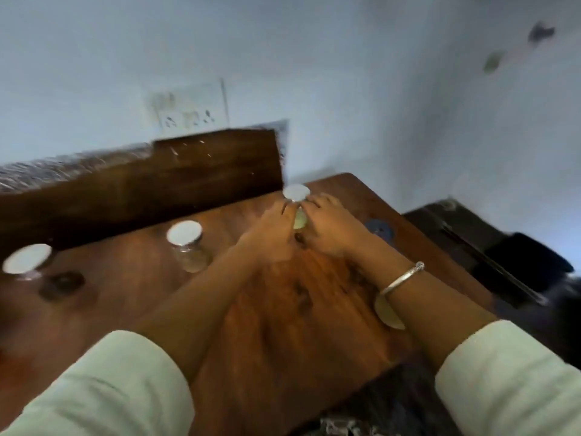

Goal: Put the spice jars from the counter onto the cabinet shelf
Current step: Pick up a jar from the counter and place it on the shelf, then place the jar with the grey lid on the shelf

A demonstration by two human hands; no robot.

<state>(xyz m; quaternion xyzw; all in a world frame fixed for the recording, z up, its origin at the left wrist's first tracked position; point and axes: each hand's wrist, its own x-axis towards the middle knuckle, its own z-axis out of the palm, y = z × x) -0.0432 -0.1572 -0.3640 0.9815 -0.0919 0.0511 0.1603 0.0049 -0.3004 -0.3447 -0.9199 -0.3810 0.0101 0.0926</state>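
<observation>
Three white-lidded spice jars stand upright on the wooden counter (132,297), long axes vertical, lids up. At the far left of the frame sits the first jar (26,261), then the second jar (188,245) left of centre. At centre, the left hand (273,228) and right hand (330,226) close around the third jar (297,204) from both sides; motion blur makes finger contact uncertain. One bangle (401,278) circles the right wrist.
</observation>
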